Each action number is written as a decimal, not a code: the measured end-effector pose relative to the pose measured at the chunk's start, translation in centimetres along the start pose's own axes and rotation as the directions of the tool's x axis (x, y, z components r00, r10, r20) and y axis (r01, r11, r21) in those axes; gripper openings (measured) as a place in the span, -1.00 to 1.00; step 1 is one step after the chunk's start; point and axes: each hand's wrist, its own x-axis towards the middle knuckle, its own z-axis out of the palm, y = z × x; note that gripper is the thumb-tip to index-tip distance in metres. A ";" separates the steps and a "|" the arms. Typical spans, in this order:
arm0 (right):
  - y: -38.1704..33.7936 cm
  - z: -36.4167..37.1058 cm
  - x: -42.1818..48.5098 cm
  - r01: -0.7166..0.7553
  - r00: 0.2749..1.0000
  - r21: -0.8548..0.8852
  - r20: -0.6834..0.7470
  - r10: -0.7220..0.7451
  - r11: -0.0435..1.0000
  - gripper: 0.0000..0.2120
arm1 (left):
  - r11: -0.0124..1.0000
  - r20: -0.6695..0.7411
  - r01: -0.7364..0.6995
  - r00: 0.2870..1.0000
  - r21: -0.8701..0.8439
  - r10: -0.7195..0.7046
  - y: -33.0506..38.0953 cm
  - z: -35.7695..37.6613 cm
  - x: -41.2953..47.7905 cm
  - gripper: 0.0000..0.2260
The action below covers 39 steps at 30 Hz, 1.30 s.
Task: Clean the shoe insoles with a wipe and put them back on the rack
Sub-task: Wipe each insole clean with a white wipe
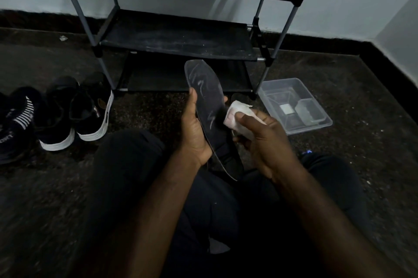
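My left hand (pixel 195 129) grips a dark grey insole (pixel 207 94) along its left edge and holds it tilted up in front of the rack, toe end uppermost. Pale smears show on the insole's face. My right hand (pixel 262 142) pinches a folded white wipe (pixel 237 112) that touches the insole's right edge near the middle. A black fabric shoe rack (pixel 181 38) with grey poles stands just behind, its shelves bare. Another dark insole (pixel 218 247) peeks out low between my legs.
Several black sneakers with white soles (pixel 74 110) sit on the floor left of the rack. A clear plastic tray (pixel 296 105) lies on the floor to the right. Dark speckled floor meets a black skirting and pale walls, with a corner at the right.
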 end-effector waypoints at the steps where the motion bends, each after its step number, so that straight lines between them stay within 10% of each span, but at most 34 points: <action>1: 0.0 0.0 0.0 0.100 0.995 -0.084 -0.023 -0.102 0.992 -0.90 | 1.000 -0.013 -0.005 1.000 0.007 0.005 -0.1 0.1 -0.1 -0.24; 5: 0.8 0.3 0.0 0.554 0.801 -0.567 0.162 -0.577 0.610 -0.86 | 0.999 -0.017 -0.017 1.000 0.041 0.018 -0.3 0.1 -0.1 -0.36; 7: 2.3 0.5 0.0 0.711 0.631 -0.677 0.493 -0.599 0.191 -0.79 | 0.999 -0.008 0.007 1.000 0.032 -0.007 -0.3 0.0 0.0 -0.34; 9: 3.1 0.4 0.2 0.748 0.579 -0.663 0.631 -0.516 0.029 -0.78 | 0.999 0.009 0.038 0.999 0.009 -0.038 -0.3 -0.2 0.1 -0.29; 24: 2.1 0.2 1.6 0.600 0.709 -0.798 0.493 -0.504 0.063 -0.83 | 1.000 -0.026 -0.022 0.999 -0.004 0.022 -0.4 -0.3 0.5 -0.43; 39: 1.9 0.4 0.7 0.641 0.673 -0.766 0.590 -0.447 -0.046 -0.81 | 1.000 -0.040 0.003 0.999 -0.030 -0.004 -0.1 -0.1 0.2 -0.37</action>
